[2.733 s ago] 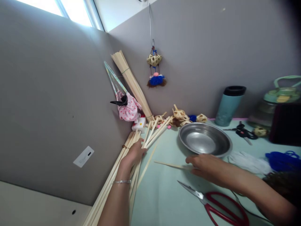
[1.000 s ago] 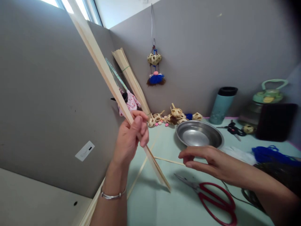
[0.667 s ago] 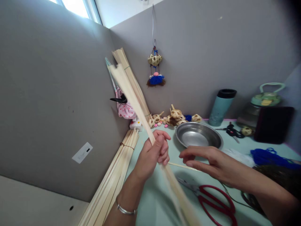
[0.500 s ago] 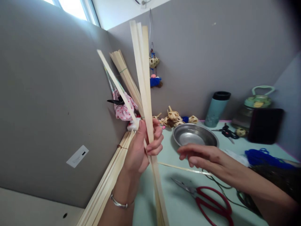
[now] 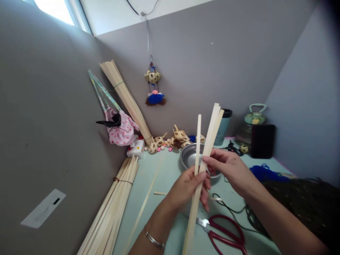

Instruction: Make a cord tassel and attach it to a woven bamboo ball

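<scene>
A bunch of pale flat bamboo strips (image 5: 211, 136) slants upward in front of me, gripped low by my left hand (image 5: 183, 187), whose thumb presses on it. One separate bamboo strip (image 5: 198, 136) stands apart on the bunch's left side, also in my left hand. Higher on the bunch, my right hand (image 5: 228, 166) pinches the strips between thumb and fingers. Red-handled scissors (image 5: 203, 222) lie on the table below my hands, their blades partly hidden by the strips. Behind the hands is a steel bowl (image 5: 187, 154), partly covered.
A tied strip bundle (image 5: 117, 205) lies at left; another bundle (image 5: 127, 99) leans in the corner. Woven balls (image 5: 179, 134) sit along the wall below a hanging ornament (image 5: 152, 76). At right are a tumbler (image 5: 222, 131), a dark tablet-like object (image 5: 263, 141), blue yarn (image 5: 268, 173) and dark yarn (image 5: 297, 202).
My left hand has lowered and moved right with the strips, which now tilt right. My right hand has come from beside them to pinch the bunch. The view has shifted right.
</scene>
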### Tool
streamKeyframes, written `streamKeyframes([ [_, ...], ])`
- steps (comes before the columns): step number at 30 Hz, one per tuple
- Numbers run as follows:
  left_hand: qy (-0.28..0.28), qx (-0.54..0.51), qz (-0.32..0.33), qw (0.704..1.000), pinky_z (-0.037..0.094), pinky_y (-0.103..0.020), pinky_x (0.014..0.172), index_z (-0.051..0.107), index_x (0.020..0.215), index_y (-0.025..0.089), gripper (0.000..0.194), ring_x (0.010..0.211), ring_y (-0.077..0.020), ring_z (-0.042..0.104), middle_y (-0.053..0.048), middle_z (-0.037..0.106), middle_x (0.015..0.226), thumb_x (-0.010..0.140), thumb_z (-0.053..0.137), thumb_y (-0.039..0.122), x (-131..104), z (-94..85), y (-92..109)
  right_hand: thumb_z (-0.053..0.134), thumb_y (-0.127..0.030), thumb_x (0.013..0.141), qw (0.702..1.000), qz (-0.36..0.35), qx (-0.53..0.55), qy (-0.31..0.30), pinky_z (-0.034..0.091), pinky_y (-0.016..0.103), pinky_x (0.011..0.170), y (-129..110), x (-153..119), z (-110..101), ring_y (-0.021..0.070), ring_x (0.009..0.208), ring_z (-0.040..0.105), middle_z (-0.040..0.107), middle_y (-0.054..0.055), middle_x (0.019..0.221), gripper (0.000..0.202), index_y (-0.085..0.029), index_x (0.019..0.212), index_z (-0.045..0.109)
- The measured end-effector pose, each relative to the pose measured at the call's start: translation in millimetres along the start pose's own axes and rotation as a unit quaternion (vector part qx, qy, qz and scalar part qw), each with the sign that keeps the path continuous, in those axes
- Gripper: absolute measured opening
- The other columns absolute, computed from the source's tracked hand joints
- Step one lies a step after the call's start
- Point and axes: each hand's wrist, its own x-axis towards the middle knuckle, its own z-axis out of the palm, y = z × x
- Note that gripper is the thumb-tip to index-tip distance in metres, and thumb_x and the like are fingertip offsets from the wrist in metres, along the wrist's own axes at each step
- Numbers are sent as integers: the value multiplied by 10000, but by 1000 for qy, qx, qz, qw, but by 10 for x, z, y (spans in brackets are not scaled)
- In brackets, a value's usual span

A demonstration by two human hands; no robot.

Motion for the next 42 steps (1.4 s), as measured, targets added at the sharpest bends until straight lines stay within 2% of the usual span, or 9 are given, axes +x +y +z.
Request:
streamKeyframes([
  [8, 148, 95, 19, 984, 513, -234, 562, 621, 915, 159, 362, 575, -139, 648, -18, 676, 711, 789, 744, 476, 41, -129, 57, 718, -454, 836, 998, 26, 55, -7, 547, 297, 682, 100, 120, -31, 166, 705, 644, 729, 22, 846, 303, -211, 1014, 749],
  [11, 201, 86, 36, 975, 519, -235, 643, 639, 845, 151, 345, 651, -126, 634, -19, 678, 747, 747, 791, 445, 49, -176, 52, 761, -441, 801, 998, 28, 50, 24, 493, 260, 595, 153, 164, -56, 125, 588, 572, 676, -11, 711, 298, -197, 971, 736],
  [13, 214, 89, 34, 972, 485, -212, 608, 659, 843, 149, 340, 604, -103, 592, 3, 639, 682, 759, 779, 456, 60, -214, 38, 770, -434, 794, 998, 28, 44, 26, 442, 244, 549, 175, 181, -75, 111, 542, 527, 623, -26, 616, 268, -180, 851, 709],
  [19, 195, 108, 24, 975, 441, -211, 559, 688, 898, 157, 387, 550, -93, 543, 22, 571, 633, 838, 670, 539, 68, -225, -7, 784, -440, 769, 998, 35, 14, 49, 335, 232, 474, 216, 188, -78, 93, 477, 442, 539, -44, 514, 301, -166, 725, 666],
  [25, 182, 135, 18, 974, 452, -226, 536, 677, 968, 151, 396, 523, -105, 543, 17, 603, 638, 754, 777, 468, 59, -159, 4, 768, -466, 790, 997, 34, 44, 45, 340, 215, 444, 246, 184, -14, 82, 465, 441, 537, -42, 536, 324, -168, 728, 658],
  [30, 234, 100, 82, 964, 486, -219, 629, 673, 992, 154, 328, 617, -100, 580, 11, 621, 709, 802, 748, 411, 71, -255, 39, 721, -427, 855, 994, 9, 100, 52, 476, 243, 499, 252, 204, -59, 110, 513, 557, 631, -26, 701, 346, -224, 1133, 683],
  [32, 235, 94, 99, 962, 486, -222, 612, 655, 1055, 170, 344, 602, -95, 559, 25, 607, 725, 801, 753, 380, 74, -282, 42, 713, -416, 865, 994, 4, 92, 51, 483, 247, 494, 259, 216, -101, 116, 513, 560, 631, -27, 698, 381, -239, 1199, 666],
  [38, 193, 103, 77, 973, 472, -226, 675, 679, 1025, 161, 327, 683, -104, 555, 5, 641, 790, 757, 795, 308, 56, -244, 15, 735, -442, 847, 999, 26, 25, 11, 420, 199, 498, 275, 213, -125, 77, 511, 503, 601, -39, 635, 241, -208, 902, 714],
  [42, 170, 128, 58, 975, 466, -242, 751, 687, 1034, 167, 338, 770, -124, 587, -17, 681, 877, 746, 805, 297, 48, -205, -7, 797, -444, 778, 996, 67, 35, -49, 394, 197, 485, 268, 191, -41, 82, 529, 500, 690, -4, 706, 282, -192, 863, 704],
])
